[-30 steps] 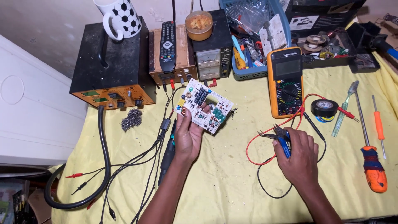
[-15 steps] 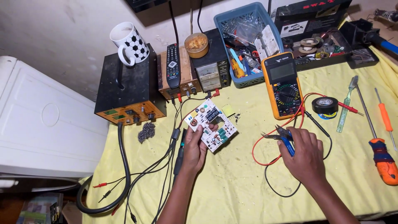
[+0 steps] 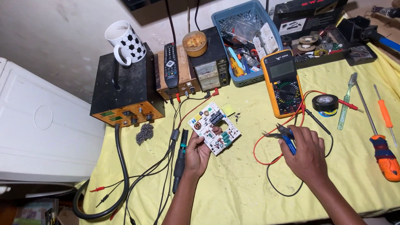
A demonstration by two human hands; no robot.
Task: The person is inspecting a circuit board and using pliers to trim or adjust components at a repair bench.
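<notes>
yellow cloth [image 3: 250, 187] covers the workbench, which stands against a pale wall along the top of the frame. at centre the left hand [image 3: 198, 152] comes up from the bottom edge, forearm nearly vertical, thumb and fingers closed on the lower corner of a white circuit board [image 3: 214, 128], holding it tilted just above the cloth. right of centre the right hand [image 3: 306, 156] lies palm down, knuckles up, fingers curled shut around blue-handled pliers [image 3: 283, 135] whose tips point left toward the board but sit well apart from it. a red lead [image 3: 266, 143] and a black lead [image 3: 321, 125] run under and around that hand to the orange multimeter [image 3: 283, 85] above it. left of the board a black soldering iron [image 3: 180, 160] lies on the cloth among cables, just beside the left wrist. a roll of black tape [image 3: 325, 102] and an orange screwdriver [image 3: 385, 160] lie at the right; a football-patterned mug [image 3: 125, 41] stands on a black box [image 3: 125, 89] at upper left. as i judge it, the one-corner hold could let the board twist or slip if the pliers press on it, the leads could snag on the right hand, and the left wrist could brush the iron, whose heat cannot be told.
</notes>
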